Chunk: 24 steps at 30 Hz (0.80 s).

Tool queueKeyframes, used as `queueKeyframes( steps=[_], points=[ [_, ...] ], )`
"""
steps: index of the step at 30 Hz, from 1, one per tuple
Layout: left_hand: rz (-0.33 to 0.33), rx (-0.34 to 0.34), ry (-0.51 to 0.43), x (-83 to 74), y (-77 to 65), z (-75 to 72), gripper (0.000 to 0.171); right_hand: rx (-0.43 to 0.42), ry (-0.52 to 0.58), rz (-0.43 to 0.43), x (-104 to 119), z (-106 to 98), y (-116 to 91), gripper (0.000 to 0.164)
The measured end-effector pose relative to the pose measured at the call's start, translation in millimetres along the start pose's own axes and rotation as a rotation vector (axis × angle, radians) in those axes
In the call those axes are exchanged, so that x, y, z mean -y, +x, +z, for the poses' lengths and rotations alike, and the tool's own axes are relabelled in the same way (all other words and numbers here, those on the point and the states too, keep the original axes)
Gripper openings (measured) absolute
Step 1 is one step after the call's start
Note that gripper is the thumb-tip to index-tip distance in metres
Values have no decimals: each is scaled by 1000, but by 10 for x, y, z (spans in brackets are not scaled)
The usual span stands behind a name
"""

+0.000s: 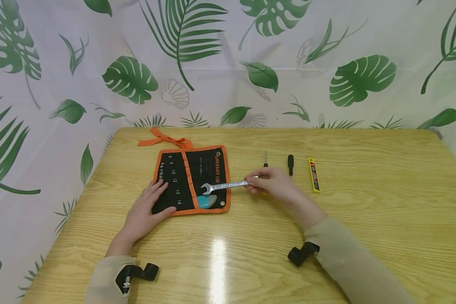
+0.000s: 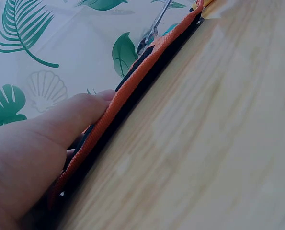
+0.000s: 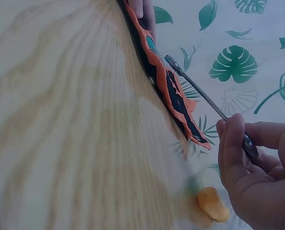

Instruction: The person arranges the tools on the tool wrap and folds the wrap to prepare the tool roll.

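Observation:
A black tool pouch (image 1: pixel 209 169) with orange edging lies unfolded on the table, its left half marked with size numbers. On that left half rests my left hand (image 1: pixel 144 211), fingers spread; in the left wrist view the thumb (image 2: pixel 85 108) lies over the pouch's orange edge (image 2: pixel 128 93). My right hand (image 1: pixel 271 185) pinches a combination wrench (image 1: pixel 228 185) by one end. The wrench's open end points left, above the pouch, and in the right wrist view its shaft (image 3: pixel 202 93) is raised off the fabric. A turquoise rounded item (image 1: pixel 207 201) sticks out of the lowest pocket.
Beyond my right hand lie a thin-shafted screwdriver (image 1: pixel 266 159), a black-handled one (image 1: pixel 290 164) and a yellow flat pack (image 1: pixel 314 175). An orange-yellow piece (image 3: pixel 212 205) shows below the right hand. The pouch's orange tie (image 1: pixel 163 138) trails toward the table's back edge, near the leaf-patterned cloth.

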<state>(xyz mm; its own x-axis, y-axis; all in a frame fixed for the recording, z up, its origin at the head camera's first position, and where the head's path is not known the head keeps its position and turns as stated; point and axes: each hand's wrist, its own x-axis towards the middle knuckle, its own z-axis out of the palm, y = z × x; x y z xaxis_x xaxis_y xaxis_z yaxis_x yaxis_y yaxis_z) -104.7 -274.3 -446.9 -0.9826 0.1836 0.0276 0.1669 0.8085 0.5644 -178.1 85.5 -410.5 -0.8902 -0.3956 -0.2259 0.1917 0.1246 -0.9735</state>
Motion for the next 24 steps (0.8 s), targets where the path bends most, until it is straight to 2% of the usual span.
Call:
queueKeyframes(
  steps=[10, 19, 24],
  points=[
    [2, -3, 5, 18, 3, 9, 78, -45, -54, 17, 25, 136, 147, 22],
    [-5, 0, 10, 14, 7, 3, 78, -68, -236, -63, 93, 232, 161, 20],
    [-4, 2, 6, 10, 9, -1, 78, -97, -300, -50, 125, 270, 170, 18]
  ],
)
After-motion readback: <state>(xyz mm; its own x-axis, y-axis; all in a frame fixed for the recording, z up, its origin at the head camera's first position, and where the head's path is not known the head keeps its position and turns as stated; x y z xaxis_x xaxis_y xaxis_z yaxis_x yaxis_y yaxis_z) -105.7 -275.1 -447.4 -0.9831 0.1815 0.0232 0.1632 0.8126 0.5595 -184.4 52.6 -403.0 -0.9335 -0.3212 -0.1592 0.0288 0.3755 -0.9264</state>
